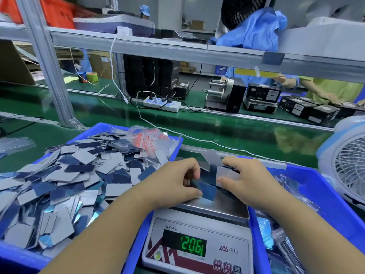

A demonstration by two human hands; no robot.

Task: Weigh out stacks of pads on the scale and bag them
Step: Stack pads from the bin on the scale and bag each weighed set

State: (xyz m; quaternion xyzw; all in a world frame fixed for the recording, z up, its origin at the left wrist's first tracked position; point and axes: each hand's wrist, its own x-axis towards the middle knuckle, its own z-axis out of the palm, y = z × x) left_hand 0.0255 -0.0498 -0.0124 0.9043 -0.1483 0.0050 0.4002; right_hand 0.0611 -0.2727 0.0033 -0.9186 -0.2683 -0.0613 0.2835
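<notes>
One small stack of pads stood on edge over the steel pan of one scale, whose display read 20.61. My left hand pinched a blue pad at the stack's near end, and my right hand gripped its far end, both with fingers curled. At left, one blue bin held too many loose pads to count.

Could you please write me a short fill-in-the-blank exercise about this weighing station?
1. The scale display shows its reading in ____ digits.
2. Both the left hand and the right hand hold pads above the scale's ____ platform.
3. The loose pads are heaped in a ____ bin on the left.
4. The empty bags have ____ zip strips.

Missing words: green; metal; blue; red
</notes>
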